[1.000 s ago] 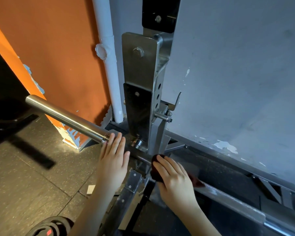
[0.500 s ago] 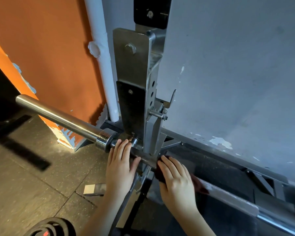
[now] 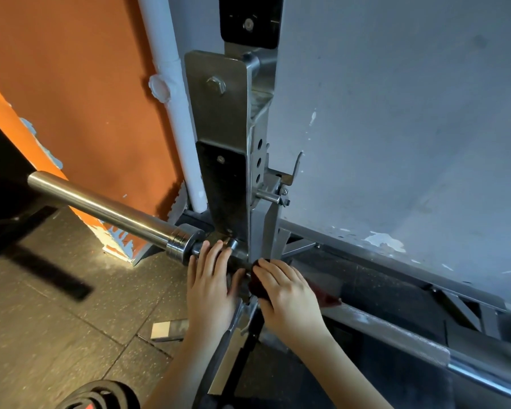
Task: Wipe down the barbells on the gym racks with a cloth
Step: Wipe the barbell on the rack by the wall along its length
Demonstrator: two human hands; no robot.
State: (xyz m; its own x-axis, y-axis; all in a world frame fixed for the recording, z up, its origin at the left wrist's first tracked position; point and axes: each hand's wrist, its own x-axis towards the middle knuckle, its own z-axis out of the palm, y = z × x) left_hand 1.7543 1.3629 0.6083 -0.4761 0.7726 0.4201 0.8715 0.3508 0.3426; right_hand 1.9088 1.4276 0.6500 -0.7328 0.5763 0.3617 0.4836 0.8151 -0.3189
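Dark red cloth, mostly hidden beneath right hand, clutched by curled fingers against barbell beside rack upright. Shiny chrome sleeve leftward, shaft cut off lower right. Left hand flat on bar, fingers straight.

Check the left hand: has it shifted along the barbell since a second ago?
Yes. The left hand slid right along the barbell, off the collar it covered, toward the rack upright.
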